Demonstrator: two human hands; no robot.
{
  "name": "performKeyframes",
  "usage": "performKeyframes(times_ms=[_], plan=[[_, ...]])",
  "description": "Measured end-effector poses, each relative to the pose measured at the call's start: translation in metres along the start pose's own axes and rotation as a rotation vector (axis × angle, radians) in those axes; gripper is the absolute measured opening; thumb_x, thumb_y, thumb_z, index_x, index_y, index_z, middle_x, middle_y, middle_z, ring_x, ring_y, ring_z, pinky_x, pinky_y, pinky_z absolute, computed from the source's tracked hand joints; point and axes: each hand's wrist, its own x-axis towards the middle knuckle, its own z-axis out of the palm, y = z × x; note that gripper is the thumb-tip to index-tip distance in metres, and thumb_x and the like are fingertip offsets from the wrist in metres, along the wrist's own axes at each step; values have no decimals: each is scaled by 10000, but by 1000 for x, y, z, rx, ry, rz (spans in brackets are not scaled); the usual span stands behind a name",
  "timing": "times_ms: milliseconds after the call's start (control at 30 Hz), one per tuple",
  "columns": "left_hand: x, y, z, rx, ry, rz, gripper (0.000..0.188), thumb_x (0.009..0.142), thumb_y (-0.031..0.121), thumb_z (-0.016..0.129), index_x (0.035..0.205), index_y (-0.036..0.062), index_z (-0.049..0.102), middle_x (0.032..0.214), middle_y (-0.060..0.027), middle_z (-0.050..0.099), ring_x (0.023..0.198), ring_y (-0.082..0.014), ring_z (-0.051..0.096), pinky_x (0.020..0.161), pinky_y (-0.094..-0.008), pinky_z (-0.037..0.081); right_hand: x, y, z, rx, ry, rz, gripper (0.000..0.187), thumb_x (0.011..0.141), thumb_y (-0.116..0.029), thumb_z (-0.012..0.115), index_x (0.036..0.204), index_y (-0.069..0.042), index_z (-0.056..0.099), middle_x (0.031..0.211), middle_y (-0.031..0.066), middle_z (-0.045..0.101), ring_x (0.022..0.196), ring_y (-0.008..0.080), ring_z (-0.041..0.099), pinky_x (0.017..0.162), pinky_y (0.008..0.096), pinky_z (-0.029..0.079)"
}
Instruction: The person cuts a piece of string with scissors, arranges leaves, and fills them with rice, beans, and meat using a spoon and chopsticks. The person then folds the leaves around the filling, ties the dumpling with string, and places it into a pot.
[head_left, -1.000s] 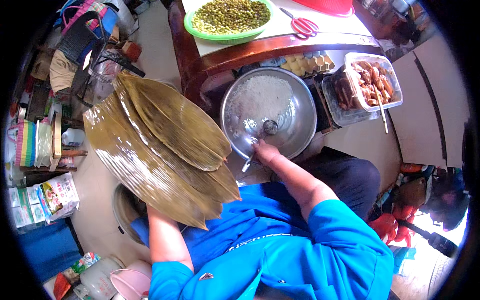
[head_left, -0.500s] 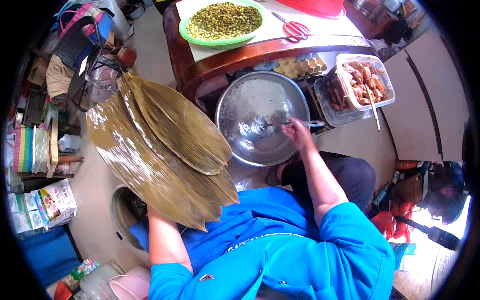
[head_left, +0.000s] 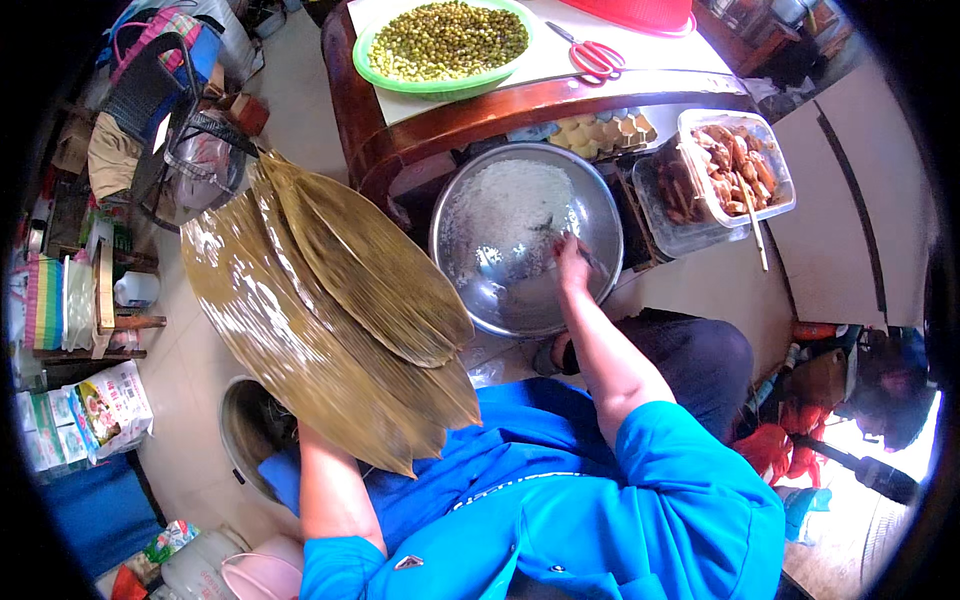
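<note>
In the centre, the right hand (head_left: 572, 262) clamped fingers on a spoon (head_left: 544, 226); tilting could spill rice (head_left: 505, 200). Left hand's fingers, behind leaves (head_left: 320, 310), I could not tell.

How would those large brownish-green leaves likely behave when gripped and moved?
The leaves may be slippery, since bright glare suggests wet surfaces. They are probably light for their size, looking thin at the edges. They likely flex, as their broad blades curve gently.

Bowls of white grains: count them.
1: the metal bowl, right of the leaves, with the right hand over it. More may be hidden behind the leaves.
</note>
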Motion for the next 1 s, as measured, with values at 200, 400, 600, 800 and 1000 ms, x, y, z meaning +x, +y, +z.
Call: performKeyframes(times_ms=[200,400,600,800,1000], plan=[[8,-6,-3,1,-4,-32,473,940,345,427,1313,55,408,1284,-82,469,1153,-223,455,998,-346,365,3,-32,47,-231,-37,-53,292,931,-247,471,1049,-5,583,796,63,597,699,154,586,663,285,510],[17,-11,8,-3,-59,-38,471,938,341,431,1311,54,410,1282,-81,471,1153,-222,456,1000,-345,364,-27,-73,25,-106,-164,-35,315,946,-273,473,1052,2,584,822,95,623,728,168,621,678,295,531],[30,-25,31,-28,-181,-54,468,936,336,436,1309,54,412,1281,-81,472,1153,-222,456,1001,-345,362,-86,-173,33,-268,-398,-116,298,953,-253,453,1037,12,563,872,145,640,789,211,639,754,330,533],[32,-38,54,-33,-308,-56,466,934,332,440,1307,54,414,1280,-80,473,1153,-221,457,1003,-345,361,-167,-279,64,-412,-555,-193,306,938,-235,474,1039,39,566,897,176,645,803,208,651,759,312,542],[14,-47,62,45,-360,-26,464,931,327,445,1305,54,416,1278,-79,475,1153,-220,457,1005,-345,360,-234,-308,101,-446,-756,-146,308,954,-240,456,1054,27,575,908,166,651,807,199,653,774,306,537]])
